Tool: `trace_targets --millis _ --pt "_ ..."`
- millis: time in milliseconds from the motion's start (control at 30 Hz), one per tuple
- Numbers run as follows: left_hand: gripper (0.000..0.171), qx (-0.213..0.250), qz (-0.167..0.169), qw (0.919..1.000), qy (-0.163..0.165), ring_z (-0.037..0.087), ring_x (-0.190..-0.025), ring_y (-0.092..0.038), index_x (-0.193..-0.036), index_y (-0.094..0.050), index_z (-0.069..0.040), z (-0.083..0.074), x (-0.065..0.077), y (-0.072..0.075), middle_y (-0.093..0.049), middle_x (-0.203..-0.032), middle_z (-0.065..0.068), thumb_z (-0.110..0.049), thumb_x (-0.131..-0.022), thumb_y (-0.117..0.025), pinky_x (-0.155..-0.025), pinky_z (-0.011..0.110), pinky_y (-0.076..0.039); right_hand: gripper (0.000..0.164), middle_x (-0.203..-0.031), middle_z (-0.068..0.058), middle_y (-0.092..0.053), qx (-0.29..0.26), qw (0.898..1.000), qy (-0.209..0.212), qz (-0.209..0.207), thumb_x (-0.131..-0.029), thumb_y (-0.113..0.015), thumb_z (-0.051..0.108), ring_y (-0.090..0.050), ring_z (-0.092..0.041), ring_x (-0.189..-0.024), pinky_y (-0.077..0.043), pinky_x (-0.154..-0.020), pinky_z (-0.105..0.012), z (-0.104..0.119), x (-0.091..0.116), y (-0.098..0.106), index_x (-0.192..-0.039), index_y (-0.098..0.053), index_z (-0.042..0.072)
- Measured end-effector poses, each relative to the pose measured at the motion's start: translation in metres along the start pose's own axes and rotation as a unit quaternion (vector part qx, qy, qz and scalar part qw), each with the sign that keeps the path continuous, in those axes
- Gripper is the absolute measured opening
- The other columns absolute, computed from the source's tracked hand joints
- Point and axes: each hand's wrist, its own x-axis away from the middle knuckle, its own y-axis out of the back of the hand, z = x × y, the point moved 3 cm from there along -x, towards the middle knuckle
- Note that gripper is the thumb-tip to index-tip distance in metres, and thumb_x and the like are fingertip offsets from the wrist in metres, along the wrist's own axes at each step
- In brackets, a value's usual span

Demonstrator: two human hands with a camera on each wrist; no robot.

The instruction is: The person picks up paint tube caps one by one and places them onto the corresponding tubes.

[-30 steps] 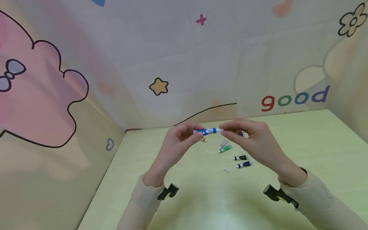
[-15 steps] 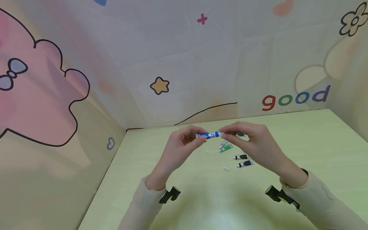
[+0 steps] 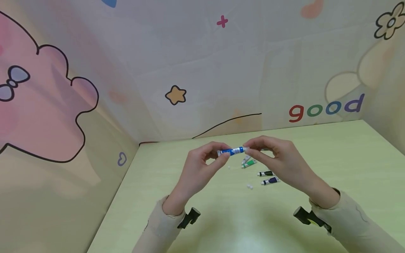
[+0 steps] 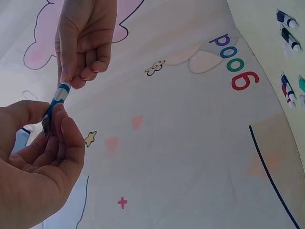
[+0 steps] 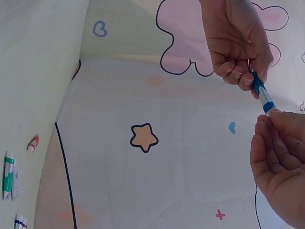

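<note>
Both hands hold a small blue-and-white paint tube (image 3: pixel 236 151) above the table, nearly level in the head view. My left hand (image 3: pixel 200 172) pinches its flat tail end between thumb and fingers. At the other end, the thumb and forefinger of my right hand (image 3: pixel 281 163) grip the tip, and the fingertips hide most of it. In the left wrist view the blue-banded tube (image 4: pixel 59 95) runs between the left hand (image 4: pixel 43 179) below and the right hand above. The right wrist view shows the right hand (image 5: pixel 281 164) around the tube's tip.
On the pale green table (image 3: pixel 152 182) lie a green paint tube (image 3: pixel 249 164), a whitish tube (image 3: pixel 245 159) beside it, a black-labelled tube (image 3: pixel 265 173) and a dark blue one (image 3: pixel 270 181). Small white bits (image 3: pixel 250 187) lie nearby. A red-ended tube (image 5: pixel 33 143) shows too. A printed cloth stands behind.
Both hands have lowered slightly and shifted a little to the right with the blue tube. Each still grips the same end.
</note>
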Motion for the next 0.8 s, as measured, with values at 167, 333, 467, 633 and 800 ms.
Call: trace_targets --millis 167,333,467,633,800 --pt "0.018 0.02 0.014 0.9994 0.024 0.016 -0.076 -0.059 -0.113 -0.073 -0.008 0.0021 -0.0011 -0.0014 -0.068 -0.089 0.001 -0.014 -0.096 -0.07 -0.061 0.026 -0.043 0.025 -0.096 0.011 -0.072 0.004 0.999 0.033 -0.014 -0.087 -0.076 -0.002 -0.066 -0.006 -0.084 -0.053 -0.076 -0.02 -0.0025 0.0012 0.0021 -0.105 -0.074 0.013" --pt "0.019 0.031 0.025 0.9985 0.038 0.016 -0.077 -0.061 -0.114 -0.073 -0.008 0.0042 -0.0021 -0.0027 -0.068 -0.089 0.002 -0.016 -0.097 -0.07 -0.062 0.026 -0.042 0.031 -0.097 0.008 -0.073 0.0 0.998 0.059 -0.016 -0.083 -0.077 -0.009 -0.067 -0.006 -0.085 -0.053 -0.076 -0.018 -0.0026 0.0014 0.003 -0.106 -0.074 0.012" --pt "0.019 0.034 0.026 0.9984 0.038 0.016 -0.078 -0.061 -0.114 -0.073 -0.008 0.0042 -0.0016 -0.0033 -0.069 -0.091 0.0 -0.016 -0.097 -0.069 -0.062 0.026 -0.043 0.032 -0.097 0.006 -0.074 -0.001 0.998 0.057 -0.018 -0.083 -0.077 -0.008 -0.068 -0.007 -0.086 -0.053 -0.076 -0.018 -0.0021 0.002 0.003 -0.108 -0.075 0.01" --pt "0.018 0.039 0.029 0.9986 0.022 0.015 -0.08 -0.062 -0.114 -0.073 -0.009 0.0034 -0.0016 -0.0049 -0.07 -0.094 -0.003 -0.015 -0.097 -0.069 -0.062 0.026 -0.042 0.031 -0.098 0.007 -0.075 -0.007 0.999 0.046 -0.012 -0.084 -0.077 -0.007 -0.068 -0.007 -0.086 -0.053 -0.077 -0.018 -0.0023 0.0034 0.0045 -0.11 -0.075 0.01" --pt "0.017 0.033 0.033 0.9989 0.009 0.015 -0.08 -0.062 -0.114 -0.073 -0.011 0.0032 -0.0016 -0.006 -0.069 -0.094 -0.004 -0.016 -0.097 -0.069 -0.06 0.027 -0.041 0.03 -0.097 0.007 -0.075 -0.019 0.999 0.041 0.005 -0.085 -0.076 -0.007 -0.069 -0.008 -0.085 -0.054 -0.078 -0.019 -0.0046 0.0045 0.007 -0.11 -0.075 0.01"
